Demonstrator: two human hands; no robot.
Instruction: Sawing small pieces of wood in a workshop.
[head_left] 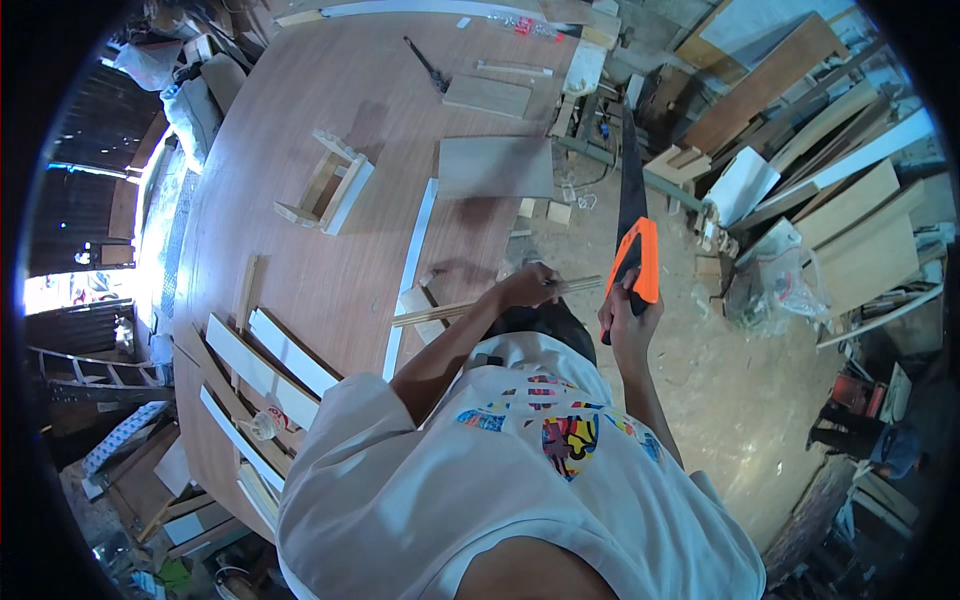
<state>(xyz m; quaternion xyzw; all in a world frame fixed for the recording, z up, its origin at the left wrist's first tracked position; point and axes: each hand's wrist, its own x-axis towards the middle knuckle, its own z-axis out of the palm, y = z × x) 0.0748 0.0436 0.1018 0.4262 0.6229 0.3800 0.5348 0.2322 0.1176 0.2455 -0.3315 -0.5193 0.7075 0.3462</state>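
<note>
My right hand [632,318] is closed round the orange and black handle of a hand saw [648,258]. Its long dark blade points away from me, past the table's right side. Closed round thin wooden strips [428,315], my left hand [528,286] is at the table's near right edge. One end of the strips lies over the table and the other sticks out toward the saw handle, apart from it. Beneath the strips are a small pale wood block [418,300] and a long white-faced strip [412,260]. How many strips I hold is hard to make out.
On the large brown table [300,90] stand a small open wooden frame [328,190] and flat boards [495,167]. White-faced planks [260,365] and a plastic cup [268,424] lie at left. Leaning boards [850,225] crowd the right; a person [880,445] is at far right.
</note>
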